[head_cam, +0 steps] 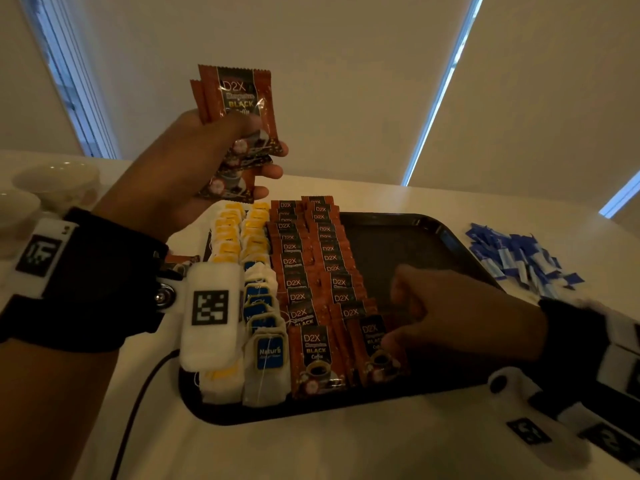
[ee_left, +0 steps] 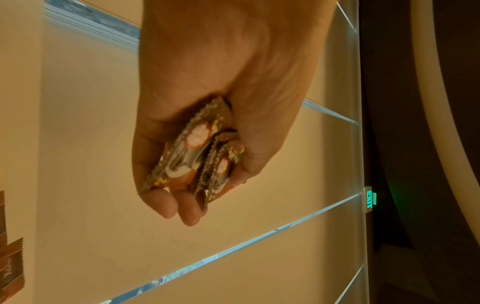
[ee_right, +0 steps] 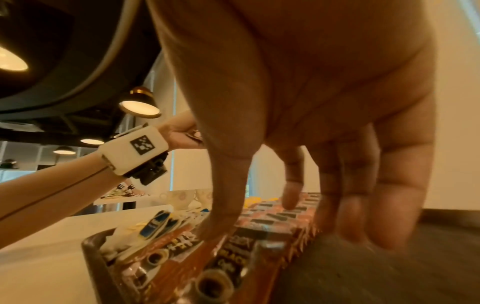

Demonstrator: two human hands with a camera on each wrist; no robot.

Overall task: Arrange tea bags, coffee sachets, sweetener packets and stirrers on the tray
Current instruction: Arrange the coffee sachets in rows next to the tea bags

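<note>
Head view: high, looking forward and down across the counter (head_cam: 398, 452), black tray (head_cam: 450, 237) mid-frame, both wrists in the foreground, window blinds behind. Left wrist view: very close under the left hand (ee_left: 221, 92), aimed along the palm, facing up and away toward blinds and an exit sign (ee_left: 370, 199). Right wrist view: very close, low over the tray (ee_right: 89, 259), looking along the right hand (ee_right: 298, 102) across the coffee sachet rows (ee_right: 272, 218). Head and right wrist share tray, rows and left wrist; the held sachets (head_cam: 239, 109) show in all three.
</note>
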